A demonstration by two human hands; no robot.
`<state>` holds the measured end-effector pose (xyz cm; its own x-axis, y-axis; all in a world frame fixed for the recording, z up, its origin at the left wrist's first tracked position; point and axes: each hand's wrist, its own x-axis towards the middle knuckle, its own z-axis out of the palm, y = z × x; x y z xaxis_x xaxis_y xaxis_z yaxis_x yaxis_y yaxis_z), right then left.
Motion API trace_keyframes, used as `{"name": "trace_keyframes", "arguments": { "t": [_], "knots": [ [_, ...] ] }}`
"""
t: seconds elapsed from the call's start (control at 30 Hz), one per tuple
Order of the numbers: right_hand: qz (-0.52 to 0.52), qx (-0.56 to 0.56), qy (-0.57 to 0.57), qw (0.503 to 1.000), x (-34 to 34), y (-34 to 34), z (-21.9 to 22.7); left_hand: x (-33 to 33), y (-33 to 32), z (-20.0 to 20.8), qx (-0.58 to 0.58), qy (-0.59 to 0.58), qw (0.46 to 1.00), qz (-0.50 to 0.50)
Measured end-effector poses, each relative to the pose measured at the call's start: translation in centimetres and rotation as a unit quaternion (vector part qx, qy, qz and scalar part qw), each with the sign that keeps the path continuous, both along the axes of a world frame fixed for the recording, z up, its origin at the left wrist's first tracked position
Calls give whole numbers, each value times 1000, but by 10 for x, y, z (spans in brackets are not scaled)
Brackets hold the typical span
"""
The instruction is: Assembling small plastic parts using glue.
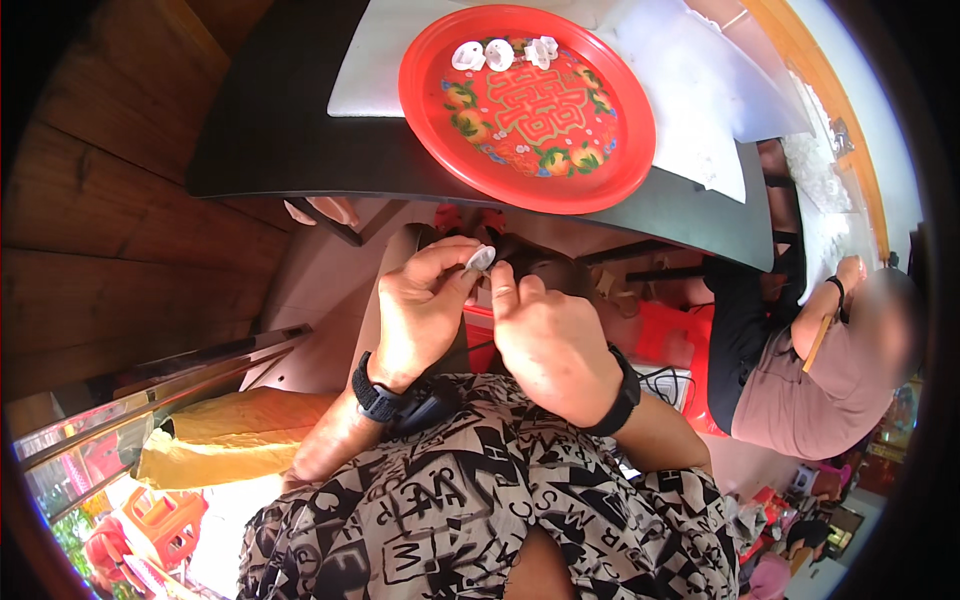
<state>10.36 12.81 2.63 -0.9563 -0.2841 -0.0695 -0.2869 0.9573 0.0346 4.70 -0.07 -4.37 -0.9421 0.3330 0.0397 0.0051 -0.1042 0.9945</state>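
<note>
Between the thumb and fingers of my left hand (422, 315) a small white round plastic piece (481, 258) is held up, above my lap. My right hand (550, 345) is close beside it, fingers curled and the index fingertip almost at the piece. Whatever is under the right fingertips is hidden. Beyond both hands, a red round tray (425, 110) with a flower pattern rests on the table. At its far side lie several similar white plastic pieces (498, 54).
The dark table (270, 150) carries white sheets (700, 150) under and beside the tray. To the right, another person (800, 390) sits at a white surface. A yellow cloth (235, 435) hangs by a metal rail at left. Orange plastic chairs (165, 525) stand lower left.
</note>
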Motion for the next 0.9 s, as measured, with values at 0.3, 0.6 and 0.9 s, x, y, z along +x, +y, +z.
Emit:
{"name": "trace_keyframes", "arguments": {
  "t": [0.3, 0.6, 0.9],
  "knots": [
    [-79, -169, 19, 982, 15, 23, 10, -5, -12, 2, 131, -62, 988, -50],
    [-62, -125, 15, 990, 16, 16, 10, 2, -9, 4, 108, -19, 993, -42],
    [-42, -92, 7, 995, 14, 13, 10, 5, -8, 0, 23, 63, 997, -34]
  ]
}}
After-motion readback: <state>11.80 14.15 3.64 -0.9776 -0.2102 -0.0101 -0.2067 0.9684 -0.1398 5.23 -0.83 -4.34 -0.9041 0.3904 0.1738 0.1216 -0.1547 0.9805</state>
